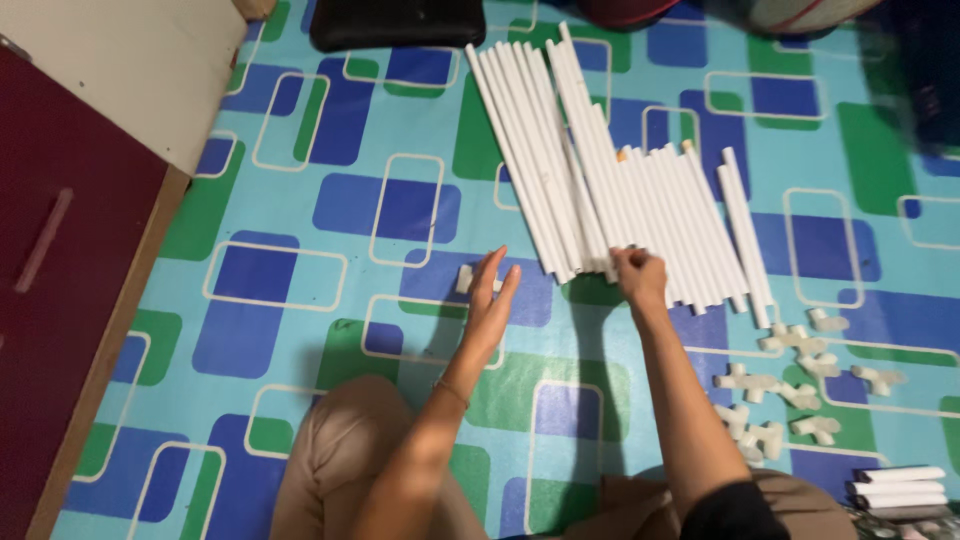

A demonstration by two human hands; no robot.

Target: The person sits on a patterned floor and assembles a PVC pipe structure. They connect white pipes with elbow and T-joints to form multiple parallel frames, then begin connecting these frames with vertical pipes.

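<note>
My left hand (491, 300) hovers with fingers straight and apart just right of a small white connector piece (466, 279) on the patterned floor mat (300, 230); it holds nothing. My right hand (638, 276) rests at the near ends of a spread of long white tubes (600, 170), its fingers curled onto one tube end. Whether it actually grips the tube is unclear.
Several white connector pieces (790, 380) lie scattered at the right. Short white tubes (900, 486) sit at the bottom right corner. A dark red cabinet (60, 260) stands along the left edge, and a black object (396, 22) lies at the top. My knees (350, 450) are at the bottom.
</note>
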